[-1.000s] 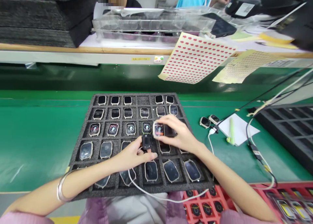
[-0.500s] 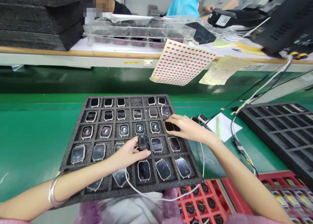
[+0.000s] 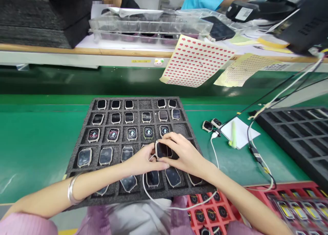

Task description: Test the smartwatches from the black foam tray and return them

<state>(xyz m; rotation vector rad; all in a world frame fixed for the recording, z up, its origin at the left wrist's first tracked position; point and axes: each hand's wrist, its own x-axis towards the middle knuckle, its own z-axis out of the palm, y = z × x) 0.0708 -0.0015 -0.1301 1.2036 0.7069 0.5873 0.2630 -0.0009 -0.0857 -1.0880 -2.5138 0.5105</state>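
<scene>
A smartwatch case [image 3: 162, 150] without a strap, dark screen up, is in the fingers of my right hand [image 3: 186, 153], raised over the tray. My left hand [image 3: 145, 161] is closed at the watch's left side. A white cable [image 3: 145, 188] runs out from under the left hand; the small black block it was holding is now hidden behind the fingers and watch. Below both hands lies a grey foam tray [image 3: 145, 105] with rows of strapless watches. Several in the third row, such as the watch [image 3: 132, 133], have lit screens; most others are dark.
Right of the tray lie two loose watches [image 3: 207, 126], a white plug [image 3: 214, 135] and a green pen [image 3: 233, 134] on white paper. Further right sits another foam tray [image 3: 294, 129]. Red trays [image 3: 235, 218] stand low in front. Sticker sheets [image 3: 197, 60] hang from the shelf.
My right hand has lifted a watch from its compartment at the third row's right end and brought it left to my left hand. The black block has gone out of sight.
</scene>
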